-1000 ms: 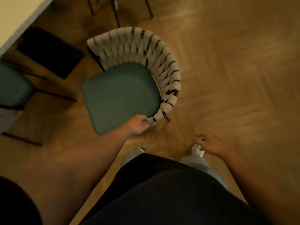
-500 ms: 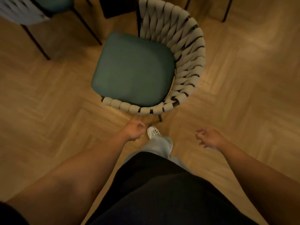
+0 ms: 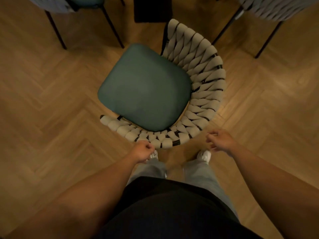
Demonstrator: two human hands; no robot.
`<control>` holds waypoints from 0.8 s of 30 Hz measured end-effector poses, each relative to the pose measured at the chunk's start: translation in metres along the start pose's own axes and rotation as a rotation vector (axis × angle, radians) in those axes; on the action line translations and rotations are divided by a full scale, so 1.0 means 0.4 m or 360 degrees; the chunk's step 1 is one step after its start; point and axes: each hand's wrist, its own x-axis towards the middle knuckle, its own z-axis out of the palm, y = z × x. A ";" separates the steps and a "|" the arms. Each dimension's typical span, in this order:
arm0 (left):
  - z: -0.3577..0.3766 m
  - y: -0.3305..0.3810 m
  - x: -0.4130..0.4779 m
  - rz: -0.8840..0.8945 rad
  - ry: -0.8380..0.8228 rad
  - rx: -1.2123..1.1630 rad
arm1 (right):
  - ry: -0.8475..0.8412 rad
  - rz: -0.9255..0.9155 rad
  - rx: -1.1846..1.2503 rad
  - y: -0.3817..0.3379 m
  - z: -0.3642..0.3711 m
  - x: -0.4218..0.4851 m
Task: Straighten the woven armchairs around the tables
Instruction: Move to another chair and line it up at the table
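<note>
Armchair point(image 3: 146, 87) straight ahead on the herringbone floor point(image 3: 51, 104), woven back point(image 3: 205, 80) curving round its right and near sides, green seat turned toward the upper left. Judged mid-step: one chair faced, no grip on it, alignment likely not finished since the seat sits askew to the dark table base point(image 3: 152, 9) just beyond the armchair.

Left hand point(image 3: 141, 151) just beside the near edge of the woven back, fingers curled into a loose fist, empty; touching the weave or a hair short of it, cannot tell. Right hand point(image 3: 220, 140) near the armchair's near-right corner, apart from it, fingers loosely curled with tips drawn together, pinching nothing.

Next move, as a judgement: both hands onto the woven back, then a turn to square the seat with the table base, minding the thin black legs of the neighbouring chairs point(image 3: 259, 7) close beyond the armchair.

Cut off at the top edge beyond the armchair: both neighbouring chairs and the table itself, so true alignment hard to gauge. Armchair's own legs mostly hidden beneath the seat. Edges soft and dim throughout.
</note>
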 end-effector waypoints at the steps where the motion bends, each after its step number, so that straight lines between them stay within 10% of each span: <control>1: 0.014 0.002 0.001 -0.0045 0.0025 -0.0070 | -0.0023 0.0000 0.0002 -0.009 -0.019 0.017; 18: 0.428 0.225 0.135 -0.0535 0.0605 -0.2800 | -0.0321 0.0005 0.0348 -0.187 -0.282 0.386; 24: 0.426 0.233 0.222 -0.0611 0.0840 -0.3027 | -0.0364 0.0142 0.0555 -0.215 -0.255 0.448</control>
